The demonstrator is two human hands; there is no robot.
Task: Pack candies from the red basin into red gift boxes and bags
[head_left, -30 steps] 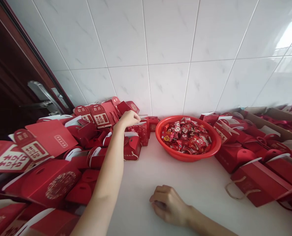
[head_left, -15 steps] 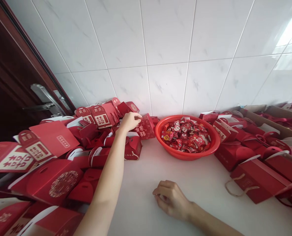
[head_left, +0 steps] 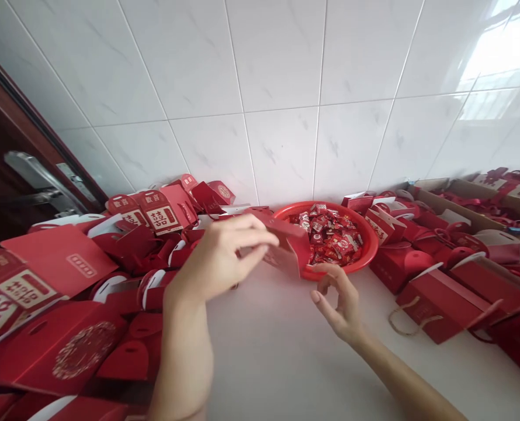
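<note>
My left hand [head_left: 229, 251] pinches a red paper box [head_left: 293, 245] by its near left side, above the white table [head_left: 264, 351]. The box is tilted and partly overlaps the left rim of a red plastic basket [head_left: 371, 242]. Inside the basket lie many red wrapped candies [head_left: 336, 234]. Just right of the box, my right hand [head_left: 339, 295] has its thumb and forefinger apart, with nothing between them. Its fingertips are close to the box edge and the near rim of the basket.
Red gift boxes [head_left: 76, 333] crowd the left side. More boxes [head_left: 448, 304] fill the right, one with a rope handle, beside a cardboard carton [head_left: 439, 184]. A tiled wall [head_left: 281, 70] stands behind; a dark door [head_left: 6, 146] is at far left.
My left hand has brought the red box from the back pile towards the middle. My right hand has risen from the table towards it, its fingers opening. The view has shifted slightly right.
</note>
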